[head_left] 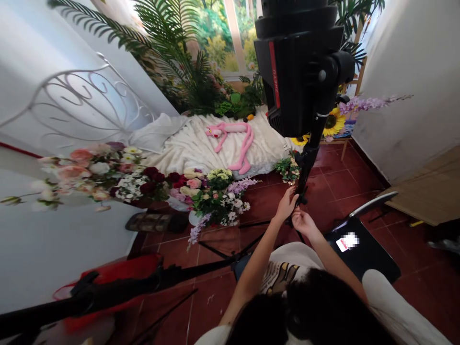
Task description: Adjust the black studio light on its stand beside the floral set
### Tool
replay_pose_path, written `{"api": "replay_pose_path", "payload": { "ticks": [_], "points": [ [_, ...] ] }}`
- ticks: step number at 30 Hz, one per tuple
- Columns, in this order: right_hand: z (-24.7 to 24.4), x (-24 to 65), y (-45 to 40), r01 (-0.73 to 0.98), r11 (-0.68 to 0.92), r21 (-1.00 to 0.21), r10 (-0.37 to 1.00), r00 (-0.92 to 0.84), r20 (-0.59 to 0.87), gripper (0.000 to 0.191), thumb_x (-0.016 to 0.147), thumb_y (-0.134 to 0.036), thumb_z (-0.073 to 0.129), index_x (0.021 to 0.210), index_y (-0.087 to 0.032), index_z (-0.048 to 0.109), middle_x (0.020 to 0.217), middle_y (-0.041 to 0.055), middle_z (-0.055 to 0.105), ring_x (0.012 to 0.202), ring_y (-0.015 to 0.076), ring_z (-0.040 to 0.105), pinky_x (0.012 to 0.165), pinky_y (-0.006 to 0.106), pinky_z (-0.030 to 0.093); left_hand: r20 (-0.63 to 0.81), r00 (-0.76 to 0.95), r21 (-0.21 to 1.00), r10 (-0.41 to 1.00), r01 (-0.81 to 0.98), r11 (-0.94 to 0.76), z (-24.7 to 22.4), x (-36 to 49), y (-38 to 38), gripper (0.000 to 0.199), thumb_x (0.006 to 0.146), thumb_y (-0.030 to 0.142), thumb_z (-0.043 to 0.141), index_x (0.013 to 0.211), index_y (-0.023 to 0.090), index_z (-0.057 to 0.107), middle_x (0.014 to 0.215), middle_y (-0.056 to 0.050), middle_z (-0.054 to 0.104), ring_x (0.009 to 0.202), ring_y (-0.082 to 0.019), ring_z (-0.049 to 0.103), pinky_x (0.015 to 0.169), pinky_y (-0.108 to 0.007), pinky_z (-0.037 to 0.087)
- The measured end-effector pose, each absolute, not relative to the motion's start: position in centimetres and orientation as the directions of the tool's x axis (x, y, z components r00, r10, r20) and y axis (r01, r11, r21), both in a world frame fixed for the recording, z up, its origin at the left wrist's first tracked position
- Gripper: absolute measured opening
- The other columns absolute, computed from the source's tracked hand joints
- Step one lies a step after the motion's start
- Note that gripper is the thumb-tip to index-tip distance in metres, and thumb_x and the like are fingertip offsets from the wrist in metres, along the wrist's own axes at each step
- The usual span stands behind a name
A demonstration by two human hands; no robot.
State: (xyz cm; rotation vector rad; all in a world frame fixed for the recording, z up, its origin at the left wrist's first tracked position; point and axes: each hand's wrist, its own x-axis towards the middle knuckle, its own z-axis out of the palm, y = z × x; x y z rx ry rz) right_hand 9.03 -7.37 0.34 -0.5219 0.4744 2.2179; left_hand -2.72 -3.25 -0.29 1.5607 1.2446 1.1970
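A black studio light (293, 81) with a red stripe stands tall on a black light stand (304, 175) right in front of me. My left hand (286, 205) is wrapped around the stand's pole, below its upper clamp. Slightly lower, my right hand (302, 222) has its fingers curled against the same pole from the right; exactly which part they pinch is hidden. The lower pole and part of the stand's legs are behind my hands and arms.
A pink plush toy (233, 128) lies on a cream blanket (179, 143). Artificial flowers (219, 196) line its front edge. A black chair (366, 249) is at right. Another black pole (122, 290) crosses the lower left, above a red bag (118, 268). Tripod legs spread over the tiled floor (212, 287).
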Motion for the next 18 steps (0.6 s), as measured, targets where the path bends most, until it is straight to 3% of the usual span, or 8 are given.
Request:
{"api": "replay_pose_path", "payload": {
  "ticks": [5, 9, 12, 18],
  "points": [
    [0.6, 7.3, -8.7, -0.690, -0.718, 0.091, 0.534, -0.630, -0.564, 0.015, 0.085, -0.008, 0.046, 0.080, -0.018, 0.055, 0.061, -0.0045, 0.057, 0.049, 0.0058, 0.053, 0.048, 0.013, 0.048, 0.035, -0.040, 0.968, 0.999, 0.251, -0.024, -2.8, -9.3, -8.0, 0.041, 0.091, 0.049, 0.044, 0.111, 0.016, 0.057, 0.112, -0.011, 0.066, 0.104, -0.017, 0.063, 0.098, -0.035, 0.046],
    [0.5, 6.1, -8.7, -0.593, -0.791, -0.152, 0.570, -0.622, -0.537, 0.012, 0.080, -0.009, 0.053, 0.076, -0.020, 0.054, 0.058, -0.0063, 0.055, 0.048, 0.0053, 0.050, 0.049, 0.012, 0.046, -0.094, -0.307, 0.957, 0.947, 0.234, 0.171, -4.5, -16.6, -14.3, 0.051, 0.089, 0.058, 0.038, 0.106, 0.015, 0.060, 0.098, -0.009, 0.069, 0.089, -0.017, 0.066, 0.089, -0.034, 0.051],
    [0.3, 4.7, -8.1, -0.473, -0.833, -0.287, 0.551, -0.664, -0.506, 0.012, 0.077, -0.010, 0.057, 0.074, -0.021, 0.054, 0.058, -0.0067, 0.054, 0.049, 0.0056, 0.050, 0.048, 0.012, 0.046, -0.135, -0.534, 0.925, 0.835, 0.234, 0.300, -4.7, -21.2, -20.3, 0.052, 0.087, 0.060, 0.039, 0.106, 0.017, 0.061, 0.096, -0.008, 0.070, 0.087, -0.018, 0.067, 0.088, -0.034, 0.051],
    [0.6, 0.4, -7.5, -0.251, -0.932, -0.260, 0.361, -0.697, -0.619, 0.009, 0.078, -0.014, 0.056, 0.073, -0.021, 0.055, 0.060, -0.0044, 0.057, 0.048, 0.0068, 0.052, 0.044, 0.015, 0.045, -0.069, -0.772, 0.838, 0.632, 0.298, 0.457, -2.0, -24.2, -31.9, 0.038, 0.089, 0.054, 0.041, 0.099, 0.024, 0.062, 0.099, -0.002, 0.071, 0.096, -0.020, 0.066, 0.091, -0.033, 0.049]
  ]
}}
